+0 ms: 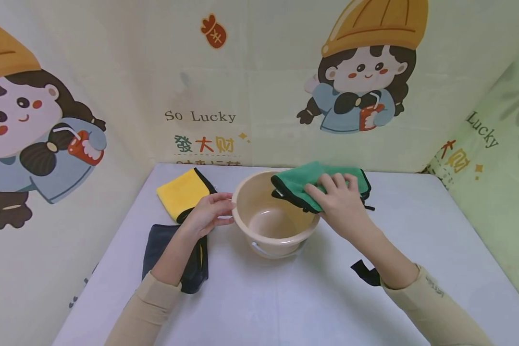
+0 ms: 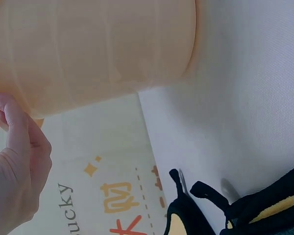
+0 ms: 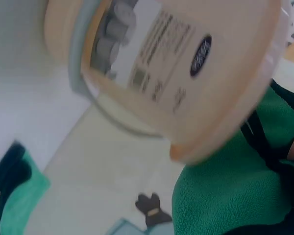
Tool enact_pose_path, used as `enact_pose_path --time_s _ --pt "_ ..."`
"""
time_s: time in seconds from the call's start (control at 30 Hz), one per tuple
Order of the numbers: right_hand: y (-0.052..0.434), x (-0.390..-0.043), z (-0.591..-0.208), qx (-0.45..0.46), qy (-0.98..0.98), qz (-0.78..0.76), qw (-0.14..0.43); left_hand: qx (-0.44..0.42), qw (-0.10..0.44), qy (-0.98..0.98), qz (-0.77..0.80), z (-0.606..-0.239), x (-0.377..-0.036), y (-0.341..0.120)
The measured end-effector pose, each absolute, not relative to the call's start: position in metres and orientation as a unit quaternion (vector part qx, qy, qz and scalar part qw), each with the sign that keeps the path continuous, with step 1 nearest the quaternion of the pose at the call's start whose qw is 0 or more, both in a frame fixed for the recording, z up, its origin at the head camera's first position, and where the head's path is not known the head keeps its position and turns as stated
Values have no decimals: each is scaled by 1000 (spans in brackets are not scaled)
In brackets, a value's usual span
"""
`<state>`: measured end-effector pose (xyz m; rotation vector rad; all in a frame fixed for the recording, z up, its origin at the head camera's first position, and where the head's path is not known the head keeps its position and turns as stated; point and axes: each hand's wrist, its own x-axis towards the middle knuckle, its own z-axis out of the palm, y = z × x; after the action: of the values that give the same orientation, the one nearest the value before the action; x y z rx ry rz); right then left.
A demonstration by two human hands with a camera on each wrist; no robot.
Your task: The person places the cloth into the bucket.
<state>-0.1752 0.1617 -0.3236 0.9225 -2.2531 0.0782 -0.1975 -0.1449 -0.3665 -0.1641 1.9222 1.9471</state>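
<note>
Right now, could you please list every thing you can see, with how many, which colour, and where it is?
basin: one, beige plastic, middle of the table.
green cloth: one, green with black edge, draped over the basin's right rim.
yellow cloth: one, yellow with black edge, on the table left of the basin.
dark cloth: one, dark grey, on the table under the left forearm.
table: one, white, fills the lower view.
backdrop: one, cream with cartoon figures, behind and beside the table.
left hand: one, holds the basin's left rim.
right hand: one, rests on the green cloth.
</note>
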Motion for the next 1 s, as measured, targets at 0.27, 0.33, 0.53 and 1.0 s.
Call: enact_pose_path --time_s 0.27,0.33,0.53,1.0 --pt "136 -183 -333 400 -865 10 302 -58 199 687 696 -368 -199 -145" --pt "132 -185 -336 410 -866 4 288 -60 201 686 696 -368 -199 -145" --pt "122 -190 -342 427 -869 -18 250 -58 204 681 701 -369 -200 -146" --pt "105 -201 -347 472 -860 -37 190 -53 202 682 701 -369 -199 -146"
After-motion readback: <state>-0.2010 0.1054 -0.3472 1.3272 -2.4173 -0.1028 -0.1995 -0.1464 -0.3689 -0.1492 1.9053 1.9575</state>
